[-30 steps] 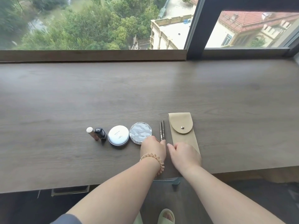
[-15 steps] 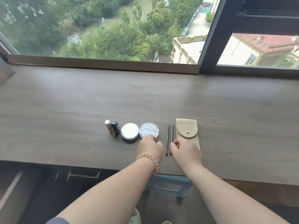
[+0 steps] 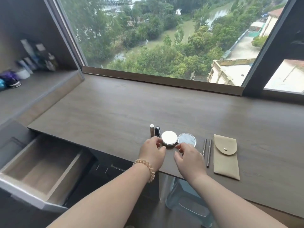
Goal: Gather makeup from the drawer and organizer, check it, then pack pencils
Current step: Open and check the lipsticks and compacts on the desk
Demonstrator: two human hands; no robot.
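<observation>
I see both hands loose, holding nothing: left hand (image 3: 152, 151) fingers at the white compact's (image 3: 169, 138) rim, right hand (image 3: 189, 156) by the clear-lidded compact (image 3: 187, 140). Compacts look hard, slick, prob. fragile; grip by the sides. Thin, stiff pencils (image 3: 207, 150) lie on table (image 3: 115, 112) beside pouch (image 3: 226, 157)

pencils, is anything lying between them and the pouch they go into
Nothing visible does. The two pencils lie side by side just left of the pouch, with only bare desk between them. The pouch flap is snapped shut, though, so it needs opening first. Both hands are over by the white compact.
</observation>
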